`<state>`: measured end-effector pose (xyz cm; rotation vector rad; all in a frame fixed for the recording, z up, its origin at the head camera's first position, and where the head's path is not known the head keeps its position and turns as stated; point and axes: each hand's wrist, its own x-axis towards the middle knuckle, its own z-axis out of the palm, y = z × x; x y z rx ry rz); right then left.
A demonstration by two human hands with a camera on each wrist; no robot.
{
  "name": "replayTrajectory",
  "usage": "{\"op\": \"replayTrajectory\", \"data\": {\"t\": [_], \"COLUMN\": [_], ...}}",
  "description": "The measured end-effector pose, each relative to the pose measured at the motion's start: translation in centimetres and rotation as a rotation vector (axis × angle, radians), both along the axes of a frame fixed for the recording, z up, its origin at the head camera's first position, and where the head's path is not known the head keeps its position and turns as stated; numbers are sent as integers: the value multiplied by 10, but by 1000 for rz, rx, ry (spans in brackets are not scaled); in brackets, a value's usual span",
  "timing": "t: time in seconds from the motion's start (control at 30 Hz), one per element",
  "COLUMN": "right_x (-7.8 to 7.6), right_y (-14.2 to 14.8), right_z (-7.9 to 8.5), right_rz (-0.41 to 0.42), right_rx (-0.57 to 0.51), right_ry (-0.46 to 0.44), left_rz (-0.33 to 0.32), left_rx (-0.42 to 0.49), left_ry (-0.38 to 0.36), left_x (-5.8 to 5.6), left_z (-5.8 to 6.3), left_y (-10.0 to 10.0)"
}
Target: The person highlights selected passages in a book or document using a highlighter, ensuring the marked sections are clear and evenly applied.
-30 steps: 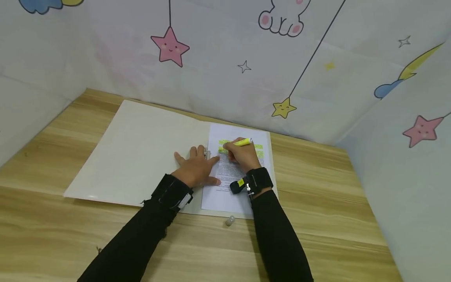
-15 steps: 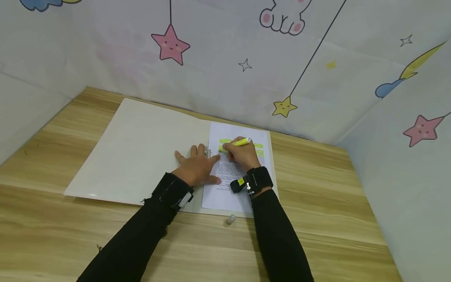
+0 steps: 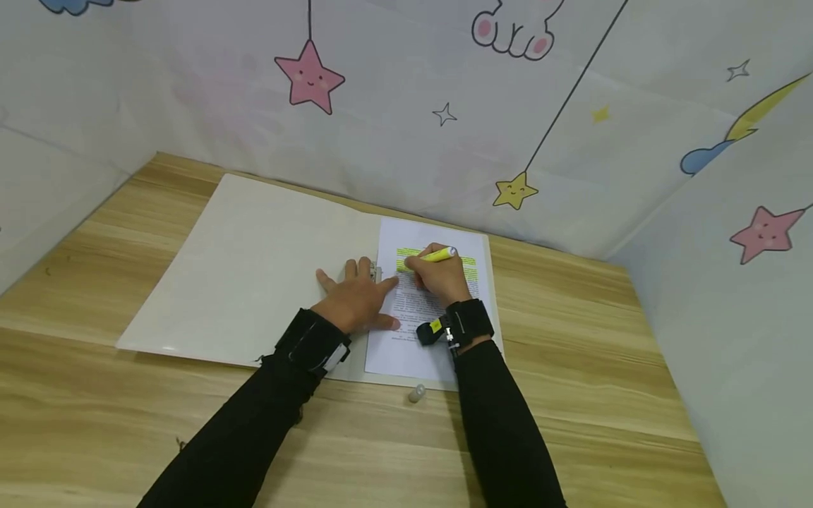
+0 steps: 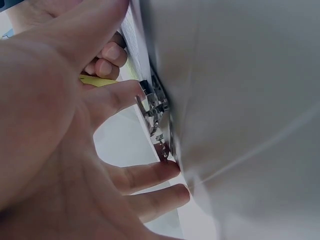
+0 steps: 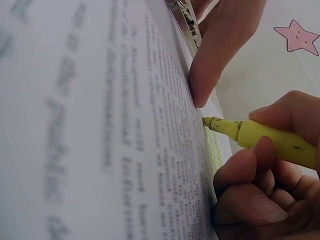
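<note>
head view only: 1 grey cap (image 3: 416, 393) | right-wrist view only: felt tip (image 5: 207, 122) | your right hand (image 3: 442, 276) pinches 1 highlighter (image 3: 440, 255), your left hand (image 3: 351, 302) spreads wide over 1 sheet (image 3: 406, 358), 1 folder (image 3: 254, 254)

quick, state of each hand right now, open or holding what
Left hand: open, spread partly over the printed page, holding nothing.
Right hand: closed, holding the yellow highlighter.
</note>
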<state>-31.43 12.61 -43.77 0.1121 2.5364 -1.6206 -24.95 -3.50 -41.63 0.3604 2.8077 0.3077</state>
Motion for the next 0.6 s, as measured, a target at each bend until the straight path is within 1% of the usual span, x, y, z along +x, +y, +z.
{"op": "replayTrajectory", "data": {"t": [0.3, 0.6], "right_x": [1, 1], "right_y": [1, 0], "right_z": [0, 1], "right_rz": [-24, -24], "right_rx": [25, 51], "right_ry": [-8, 18], "left_rz": [1, 1], "left_rx": [-2, -1], "left_ry": [-3, -10], "left_x": [0, 0], "left_z": [1, 2], "left_y": [1, 0]}}
